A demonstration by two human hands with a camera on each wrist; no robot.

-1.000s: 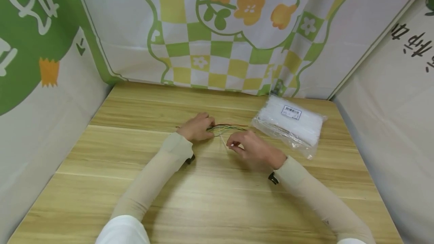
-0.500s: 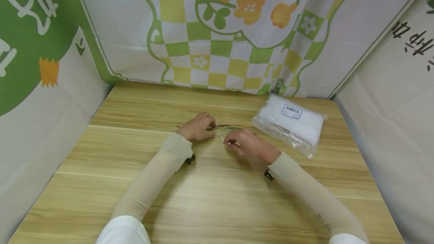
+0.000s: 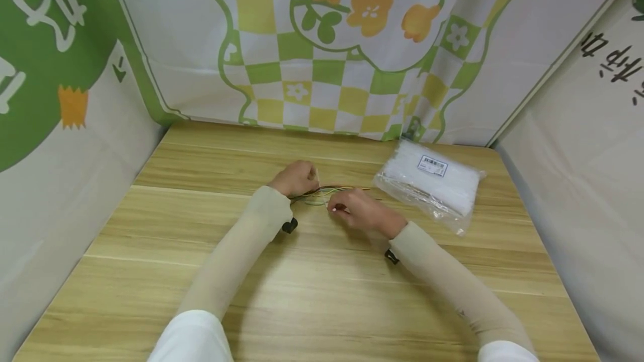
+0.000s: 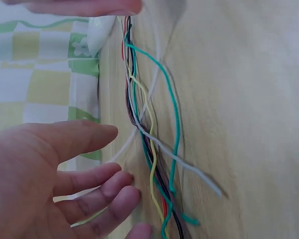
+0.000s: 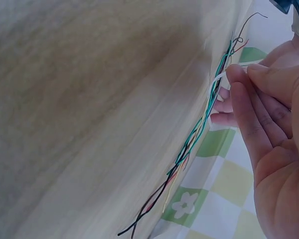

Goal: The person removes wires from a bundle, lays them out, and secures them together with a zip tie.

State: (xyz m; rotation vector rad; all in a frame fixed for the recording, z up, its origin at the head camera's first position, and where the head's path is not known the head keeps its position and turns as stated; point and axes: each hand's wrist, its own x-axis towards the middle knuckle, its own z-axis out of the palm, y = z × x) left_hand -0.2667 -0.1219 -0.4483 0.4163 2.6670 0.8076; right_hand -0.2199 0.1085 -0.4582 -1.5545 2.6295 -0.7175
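Observation:
A bundle of thin coloured wires lies on the wooden table between the two hands. A white cable tie passes under the bundle, crossing it at a slant in the left wrist view. My right hand pinches the tie between thumb and index finger, close beside the wires. On the far side, my left hand has its thumb and fingers spread apart, with the tie's other end reaching into the gap between them. In the head view the left hand sits at the bundle's left part.
A clear plastic bag packed with white strips and bearing a barcode label lies at the back right of the table. Printed cloth walls enclose the table's back and sides.
My left hand has come off the wires and moved slightly away from me, exposing more of the bundle's left part. The right hand has shifted a little left with the cable tie.

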